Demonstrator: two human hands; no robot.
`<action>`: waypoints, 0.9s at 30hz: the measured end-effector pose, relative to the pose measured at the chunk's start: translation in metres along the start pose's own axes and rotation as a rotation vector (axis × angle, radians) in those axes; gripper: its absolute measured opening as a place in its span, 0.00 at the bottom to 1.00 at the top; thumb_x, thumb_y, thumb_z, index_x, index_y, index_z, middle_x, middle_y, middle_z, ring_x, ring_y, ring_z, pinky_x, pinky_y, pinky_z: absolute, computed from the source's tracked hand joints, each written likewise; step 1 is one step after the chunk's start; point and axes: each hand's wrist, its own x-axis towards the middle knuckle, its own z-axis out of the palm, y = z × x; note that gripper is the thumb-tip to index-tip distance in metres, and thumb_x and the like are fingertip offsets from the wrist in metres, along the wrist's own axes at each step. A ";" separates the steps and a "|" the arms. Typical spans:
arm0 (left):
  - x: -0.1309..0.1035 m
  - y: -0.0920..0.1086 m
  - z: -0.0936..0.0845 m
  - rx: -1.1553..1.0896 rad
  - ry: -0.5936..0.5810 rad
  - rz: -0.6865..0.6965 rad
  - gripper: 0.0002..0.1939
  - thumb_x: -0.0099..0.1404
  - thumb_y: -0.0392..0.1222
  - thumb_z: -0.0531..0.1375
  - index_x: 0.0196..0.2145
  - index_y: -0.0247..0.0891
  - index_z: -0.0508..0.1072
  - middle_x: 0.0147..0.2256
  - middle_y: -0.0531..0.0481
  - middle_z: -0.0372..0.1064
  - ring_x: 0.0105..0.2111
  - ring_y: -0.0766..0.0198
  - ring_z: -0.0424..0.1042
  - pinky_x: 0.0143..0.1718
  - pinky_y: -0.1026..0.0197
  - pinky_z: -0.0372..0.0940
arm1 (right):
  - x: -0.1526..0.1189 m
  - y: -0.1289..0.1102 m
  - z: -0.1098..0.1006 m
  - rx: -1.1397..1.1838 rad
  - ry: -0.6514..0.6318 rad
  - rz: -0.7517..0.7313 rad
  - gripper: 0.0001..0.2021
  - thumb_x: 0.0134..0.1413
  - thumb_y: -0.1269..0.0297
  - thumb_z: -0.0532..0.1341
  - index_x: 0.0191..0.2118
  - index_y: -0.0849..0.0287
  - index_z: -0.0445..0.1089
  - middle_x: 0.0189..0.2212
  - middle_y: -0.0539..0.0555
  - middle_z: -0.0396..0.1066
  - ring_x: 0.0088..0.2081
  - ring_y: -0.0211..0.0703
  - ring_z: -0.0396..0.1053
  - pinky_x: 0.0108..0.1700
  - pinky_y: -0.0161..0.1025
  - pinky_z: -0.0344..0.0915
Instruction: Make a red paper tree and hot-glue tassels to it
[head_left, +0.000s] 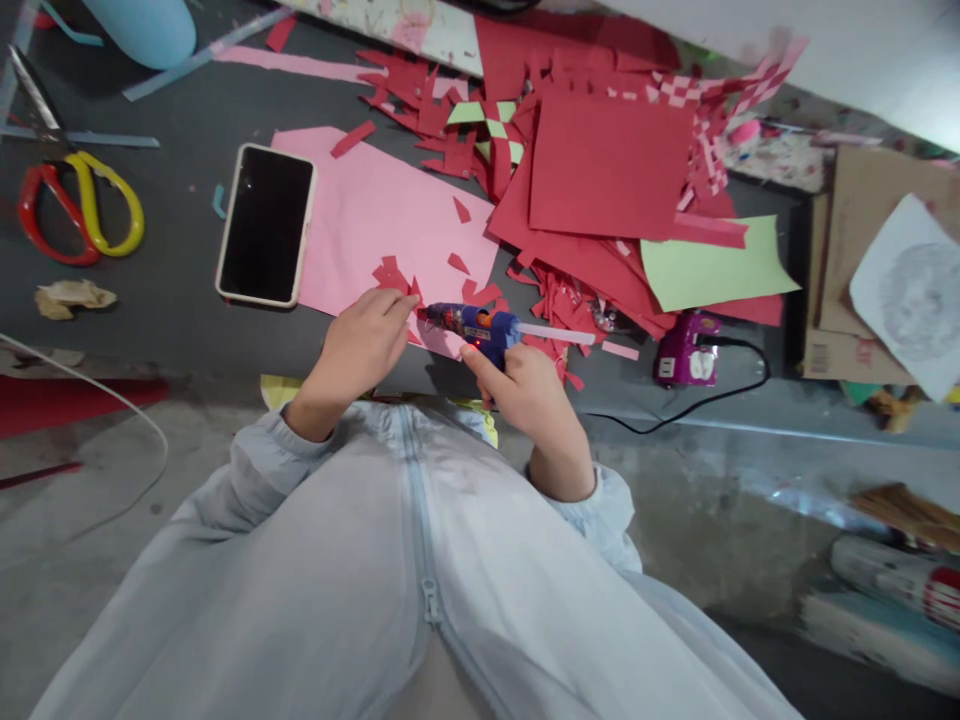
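Note:
My right hand (pixel 523 385) is wrapped round the handle of a blue glue gun (pixel 480 330), with a pale glue stick (pixel 559 333) coming out of its back end. The gun's nozzle points left, at a small piece of red paper (pixel 416 296). My left hand (pixel 367 340) pinches that red piece between its fingertips, close to the nozzle. Beneath lies a large pink sheet (pixel 375 215), with more small red scraps on it near my left fingers.
A phone (pixel 268 225) and scissors (pixel 82 205) lie to the left. Stacked red sheets (pixel 611 165), a green sheet (pixel 716 265) and many scraps cover the centre right. Further right are a purple plug socket (pixel 686 352) with a black cable and some cardboard (pixel 862 250).

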 end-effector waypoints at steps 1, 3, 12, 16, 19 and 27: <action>0.000 0.000 0.000 0.003 -0.002 -0.001 0.19 0.72 0.37 0.51 0.57 0.34 0.69 0.50 0.40 0.73 0.51 0.54 0.70 0.46 0.55 0.69 | -0.002 0.000 -0.002 -0.003 -0.016 0.017 0.28 0.61 0.41 0.53 0.16 0.53 0.59 0.11 0.52 0.65 0.20 0.43 0.68 0.30 0.40 0.61; 0.000 0.000 0.001 0.013 -0.003 -0.002 0.19 0.71 0.37 0.51 0.58 0.34 0.69 0.50 0.40 0.73 0.51 0.53 0.70 0.45 0.55 0.69 | -0.006 0.000 -0.006 -0.014 -0.036 0.056 0.28 0.60 0.39 0.52 0.17 0.53 0.60 0.11 0.52 0.65 0.21 0.44 0.69 0.30 0.40 0.61; 0.001 0.001 -0.001 0.038 -0.003 0.004 0.19 0.72 0.37 0.51 0.57 0.33 0.69 0.49 0.40 0.73 0.51 0.53 0.70 0.45 0.56 0.69 | -0.001 -0.002 -0.002 -0.062 -0.002 0.047 0.26 0.61 0.41 0.52 0.18 0.53 0.60 0.13 0.53 0.65 0.24 0.46 0.70 0.32 0.41 0.61; 0.001 0.001 -0.001 0.027 -0.007 0.000 0.19 0.72 0.37 0.50 0.57 0.32 0.69 0.50 0.40 0.73 0.51 0.54 0.70 0.45 0.55 0.69 | 0.000 -0.005 -0.004 -0.083 -0.012 0.065 0.26 0.61 0.41 0.52 0.21 0.55 0.63 0.15 0.53 0.66 0.25 0.48 0.71 0.32 0.41 0.62; 0.000 0.001 0.000 0.041 -0.009 -0.001 0.20 0.72 0.37 0.51 0.58 0.33 0.69 0.50 0.40 0.73 0.51 0.54 0.70 0.45 0.56 0.69 | -0.006 -0.002 -0.007 -0.069 -0.024 0.095 0.26 0.61 0.40 0.51 0.23 0.55 0.65 0.14 0.52 0.66 0.25 0.47 0.71 0.32 0.40 0.62; 0.000 -0.002 0.001 -0.009 0.007 0.000 0.20 0.72 0.38 0.50 0.57 0.35 0.69 0.50 0.41 0.73 0.51 0.54 0.70 0.45 0.55 0.69 | -0.011 0.014 -0.002 0.031 -0.013 0.000 0.29 0.61 0.39 0.51 0.17 0.54 0.59 0.12 0.53 0.67 0.20 0.44 0.69 0.29 0.40 0.63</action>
